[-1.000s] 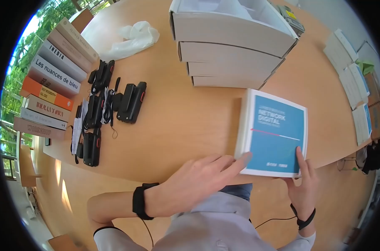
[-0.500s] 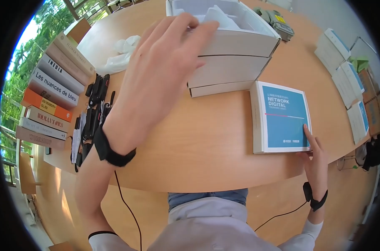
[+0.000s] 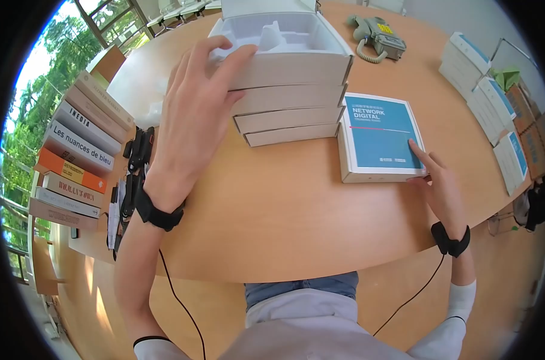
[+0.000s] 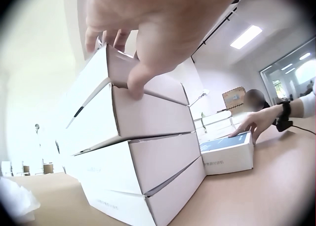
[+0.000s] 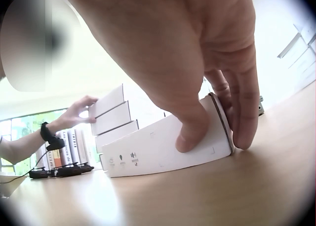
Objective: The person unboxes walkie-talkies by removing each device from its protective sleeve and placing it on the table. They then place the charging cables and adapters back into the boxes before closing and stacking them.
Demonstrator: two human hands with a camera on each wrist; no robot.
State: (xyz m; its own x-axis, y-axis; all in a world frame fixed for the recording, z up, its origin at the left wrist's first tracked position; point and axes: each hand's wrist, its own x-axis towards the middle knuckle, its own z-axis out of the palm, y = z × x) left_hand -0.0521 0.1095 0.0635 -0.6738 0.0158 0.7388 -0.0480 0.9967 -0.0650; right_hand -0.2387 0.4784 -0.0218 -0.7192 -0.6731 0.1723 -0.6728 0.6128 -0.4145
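Observation:
My left hand (image 3: 191, 114) is at the near left corner of the open white box (image 3: 302, 71) that tops a stack of white boxes (image 3: 290, 111). Its fingers hook over the rim, and the thumb lies against the front wall. White inserts show inside this box. Right of the stack a white box with a blue "Network Digital" cover (image 3: 380, 144) lies flat, close against the lower boxes. My right hand (image 3: 443, 183) grips its near right corner, the thumb (image 5: 190, 134) on the near side wall and the other fingers round the right side and top.
Books (image 3: 74, 150) stand in a row at the left, with black handheld devices (image 3: 137, 156) beside them. A grey-green corded telephone (image 3: 380, 39) sits behind the stack on the right. More white-and-blue boxes (image 3: 491, 108) and brown cartons (image 3: 527, 126) line the far right.
My left hand has left the blue-covered box and moved up and left to the stack's top box. The blue-covered box has shifted away from the near edge, towards the stack, with my right hand.

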